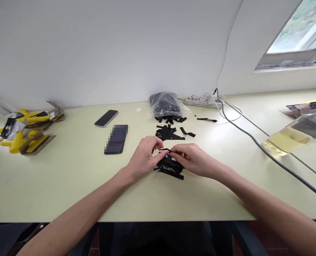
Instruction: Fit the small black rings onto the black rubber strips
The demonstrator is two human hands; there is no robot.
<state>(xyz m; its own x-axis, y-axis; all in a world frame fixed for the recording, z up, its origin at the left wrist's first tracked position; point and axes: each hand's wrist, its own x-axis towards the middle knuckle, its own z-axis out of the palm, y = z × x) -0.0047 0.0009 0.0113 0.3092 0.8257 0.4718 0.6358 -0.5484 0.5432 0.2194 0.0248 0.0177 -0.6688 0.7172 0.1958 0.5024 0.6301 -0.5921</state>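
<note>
My left hand (145, 155) and my right hand (193, 159) meet over the middle of the pale green table (75, 177). Between their fingertips they pinch one small black strip (166, 152). Just under the hands lies a small heap of black strips (171, 169). Farther back, more loose black strips (168, 132) are scattered on the table, in front of a clear plastic bag (164, 104) filled with the same black pieces. One strip (206, 119) lies apart to the right.
Two dark phones (106, 117) (116, 139) lie left of the hands. Yellow parts in cardboard packaging (27, 133) sit at the far left. A white power strip (202, 100) and cables (254, 140) run along the right, near a clear bag (296, 137).
</note>
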